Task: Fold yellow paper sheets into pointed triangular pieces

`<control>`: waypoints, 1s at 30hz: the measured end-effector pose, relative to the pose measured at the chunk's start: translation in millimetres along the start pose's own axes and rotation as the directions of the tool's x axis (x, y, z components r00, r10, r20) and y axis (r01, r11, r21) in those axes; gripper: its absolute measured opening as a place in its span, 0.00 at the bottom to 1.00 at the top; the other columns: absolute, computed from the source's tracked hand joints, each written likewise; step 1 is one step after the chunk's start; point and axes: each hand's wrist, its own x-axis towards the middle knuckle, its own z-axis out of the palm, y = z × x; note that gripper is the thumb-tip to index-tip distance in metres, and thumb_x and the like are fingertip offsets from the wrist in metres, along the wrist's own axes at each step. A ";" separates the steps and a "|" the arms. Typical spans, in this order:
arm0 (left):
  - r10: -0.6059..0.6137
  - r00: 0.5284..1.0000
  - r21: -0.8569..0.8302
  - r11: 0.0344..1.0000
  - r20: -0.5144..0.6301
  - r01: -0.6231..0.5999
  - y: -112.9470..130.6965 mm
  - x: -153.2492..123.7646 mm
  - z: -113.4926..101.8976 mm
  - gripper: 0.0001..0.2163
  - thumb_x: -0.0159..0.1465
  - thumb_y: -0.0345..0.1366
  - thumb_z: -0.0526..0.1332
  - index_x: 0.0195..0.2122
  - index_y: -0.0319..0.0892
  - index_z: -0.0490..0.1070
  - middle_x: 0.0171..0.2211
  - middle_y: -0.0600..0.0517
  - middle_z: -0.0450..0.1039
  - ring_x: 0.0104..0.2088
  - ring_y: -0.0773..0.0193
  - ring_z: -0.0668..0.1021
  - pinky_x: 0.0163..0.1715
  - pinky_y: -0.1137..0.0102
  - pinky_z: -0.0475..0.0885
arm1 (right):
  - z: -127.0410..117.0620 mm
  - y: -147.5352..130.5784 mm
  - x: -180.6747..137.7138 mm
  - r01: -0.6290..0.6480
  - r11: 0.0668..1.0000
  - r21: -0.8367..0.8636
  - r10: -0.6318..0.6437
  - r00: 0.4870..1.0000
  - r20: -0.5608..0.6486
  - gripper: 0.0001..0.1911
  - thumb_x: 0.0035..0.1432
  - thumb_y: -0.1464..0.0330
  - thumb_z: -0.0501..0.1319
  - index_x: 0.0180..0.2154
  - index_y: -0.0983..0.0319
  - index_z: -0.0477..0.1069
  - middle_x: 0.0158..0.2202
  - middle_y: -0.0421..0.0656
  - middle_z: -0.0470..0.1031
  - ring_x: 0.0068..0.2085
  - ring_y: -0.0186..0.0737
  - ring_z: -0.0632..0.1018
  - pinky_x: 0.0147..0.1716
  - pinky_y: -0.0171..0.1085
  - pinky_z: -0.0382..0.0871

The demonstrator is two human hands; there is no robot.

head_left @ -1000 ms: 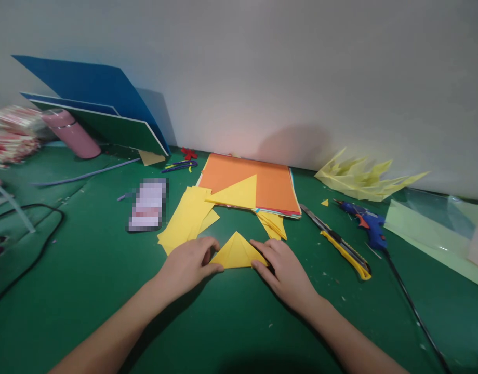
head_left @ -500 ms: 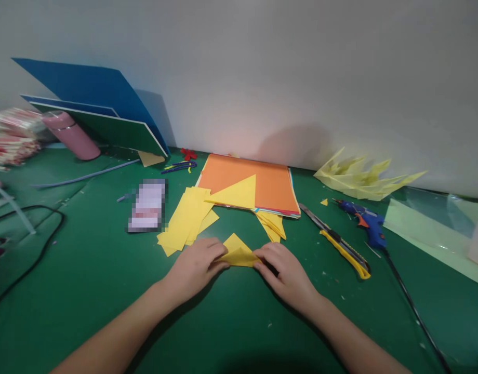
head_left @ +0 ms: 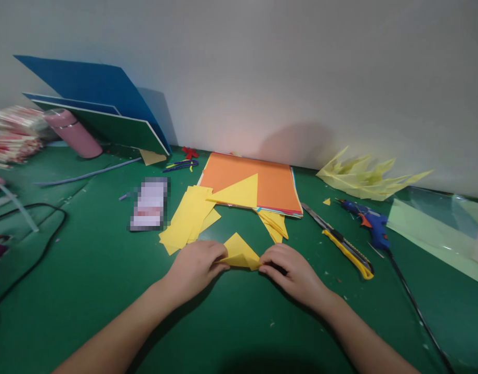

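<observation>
A small piece of yellow paper (head_left: 239, 252), partly folded, stands between my hands just above the green table. My left hand (head_left: 198, 264) pinches its left corner between thumb and fingers. At the right corner, my right hand (head_left: 288, 267) has thumb and fingertips closed on the paper's edge. Beyond my left hand lies a fanned stack of yellow paper strips (head_left: 188, 215). Several folded yellow pieces (head_left: 274, 223) lie past my right hand. Behind them, a yellow paper triangle (head_left: 242, 192) rests on a stack of orange paper (head_left: 276, 182).
To the right lie a yellow utility knife (head_left: 346, 252), a blue glue gun (head_left: 373, 223) with its cord, and a spiky pale-yellow paper form (head_left: 367, 179). On the left are a blurred-out phone (head_left: 148, 204), a pink bottle (head_left: 75, 134) and leaning blue boards (head_left: 87, 85).
The near fold of the yellow paper looks more raised and bent now. My right hand has shifted slightly right, while the whole view has also moved a little.
</observation>
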 end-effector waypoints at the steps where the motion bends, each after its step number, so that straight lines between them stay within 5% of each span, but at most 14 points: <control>1: -0.010 1.000 0.004 1.000 0.007 0.010 0.5 0.1 -0.5 0.05 0.62 0.36 0.61 0.31 0.42 0.68 0.29 0.54 0.73 0.30 0.62 0.74 0.27 0.71 0.62 | 0.7 -0.4 0.3 0.005 1.000 -0.022 -0.005 1.000 0.002 0.13 0.66 0.65 0.51 0.33 0.61 0.70 0.30 0.43 0.74 0.33 0.39 0.73 0.33 0.37 0.65; 6: -0.077 0.995 -0.012 0.997 0.067 0.078 -2.2 0.9 -5.7 0.10 0.62 0.43 0.60 0.32 0.41 0.70 0.28 0.53 0.72 0.28 0.63 0.73 0.27 0.71 0.61 | 5.0 -3.5 1.1 -0.034 0.986 -0.161 0.035 0.999 0.003 0.15 0.68 0.67 0.47 0.40 0.62 0.72 0.30 0.45 0.74 0.32 0.41 0.72 0.32 0.39 0.65; 11: -0.015 0.991 -0.115 0.993 0.131 0.030 -16.8 0.5 -15.7 0.14 0.64 0.43 0.56 0.27 0.42 0.73 0.28 0.52 0.73 0.33 0.61 0.74 0.32 0.71 0.64 | 7.6 -4.4 1.7 -0.063 0.980 -0.191 0.067 0.998 0.019 0.16 0.67 0.69 0.46 0.43 0.61 0.72 0.29 0.45 0.74 0.32 0.42 0.73 0.31 0.39 0.66; 18: -0.185 0.947 -0.273 0.927 0.263 0.257 -23.6 -6.2 -30.0 0.06 0.58 0.39 0.60 0.30 0.44 0.75 0.30 0.55 0.77 0.31 0.63 0.76 0.30 0.73 0.66 | 8.3 -9.1 4.8 -0.170 0.974 -0.153 0.169 0.985 -0.017 0.09 0.63 0.71 0.53 0.42 0.61 0.71 0.32 0.43 0.76 0.33 0.41 0.74 0.33 0.38 0.66; 23: -0.208 0.951 -0.159 0.956 0.229 0.248 -16.3 -10.3 -31.0 0.04 0.57 0.35 0.59 0.29 0.44 0.73 0.30 0.53 0.76 0.32 0.62 0.76 0.29 0.71 0.64 | 9.3 -13.9 6.1 -0.238 0.957 -0.167 0.235 0.971 -0.036 0.04 0.60 0.71 0.56 0.35 0.60 0.69 0.25 0.40 0.71 0.29 0.40 0.72 0.28 0.36 0.63; 30: -0.279 0.927 -0.097 0.946 0.250 0.311 -15.5 -13.1 -30.2 0.05 0.58 0.36 0.59 0.28 0.43 0.72 0.31 0.51 0.74 0.32 0.61 0.75 0.28 0.71 0.63 | 12.5 -8.3 3.8 -0.131 0.964 -0.230 0.130 0.991 -0.021 0.11 0.63 0.72 0.52 0.44 0.61 0.71 0.29 0.43 0.72 0.31 0.41 0.72 0.31 0.37 0.64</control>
